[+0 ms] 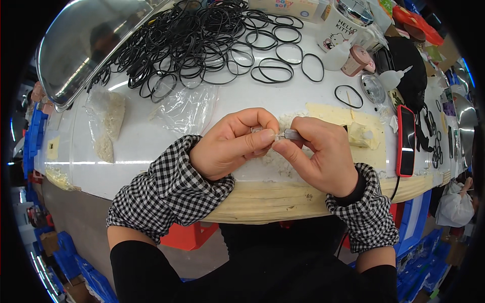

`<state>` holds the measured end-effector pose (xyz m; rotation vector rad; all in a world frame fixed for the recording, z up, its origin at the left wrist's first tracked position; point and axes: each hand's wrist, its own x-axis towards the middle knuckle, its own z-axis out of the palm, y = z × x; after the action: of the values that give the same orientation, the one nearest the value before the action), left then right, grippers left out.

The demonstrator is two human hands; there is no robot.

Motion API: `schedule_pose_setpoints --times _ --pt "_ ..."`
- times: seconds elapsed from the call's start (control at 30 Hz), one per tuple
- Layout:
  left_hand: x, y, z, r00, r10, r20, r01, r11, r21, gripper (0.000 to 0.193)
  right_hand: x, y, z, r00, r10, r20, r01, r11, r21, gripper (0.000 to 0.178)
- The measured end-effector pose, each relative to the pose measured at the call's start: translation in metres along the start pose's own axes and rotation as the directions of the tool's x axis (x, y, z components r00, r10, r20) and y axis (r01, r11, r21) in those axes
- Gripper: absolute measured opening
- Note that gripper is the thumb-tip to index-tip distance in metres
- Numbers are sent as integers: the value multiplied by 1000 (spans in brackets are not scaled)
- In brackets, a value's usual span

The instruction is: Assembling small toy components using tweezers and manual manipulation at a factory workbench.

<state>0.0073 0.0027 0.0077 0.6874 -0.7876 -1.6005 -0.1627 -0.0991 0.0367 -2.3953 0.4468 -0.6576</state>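
My left hand (230, 144) is closed in a pinch, thumb against bent forefinger, on a tiny pale, translucent piece (277, 137). My right hand (328, 156) grips a short grey metallic tool (291, 134), whose narrow tip meets that piece; most of the tool is hidden by my fingers, so its kind is unclear. Both hands hover close together above the near edge of the white table. Under and behind them lies a scatter of small pale bits (283, 164). Checked sleeves (174, 184) cover both my forearms.
A big tangle of black rubber bands (187, 45) spreads across the back. Left are a bag of pale pieces (107, 121) and an empty clear bag (189, 108). To the right lie a yellow taped lump (361, 136), a red-cased phone (405, 141) and squeeze bottles (337, 56).
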Motion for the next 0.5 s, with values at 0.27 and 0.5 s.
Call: schedule_pose_setpoints --times 0.27,0.5 --pt "0 1 0 1000 2 9 -2 1000 -1 15 -1 -1 -3 997 31 65 -29 999 -23 38" --pt "1 -1 0 999 -23 -48 22 1000 -9 17 3 -5 0 993 16 -115 2 988 153 18"
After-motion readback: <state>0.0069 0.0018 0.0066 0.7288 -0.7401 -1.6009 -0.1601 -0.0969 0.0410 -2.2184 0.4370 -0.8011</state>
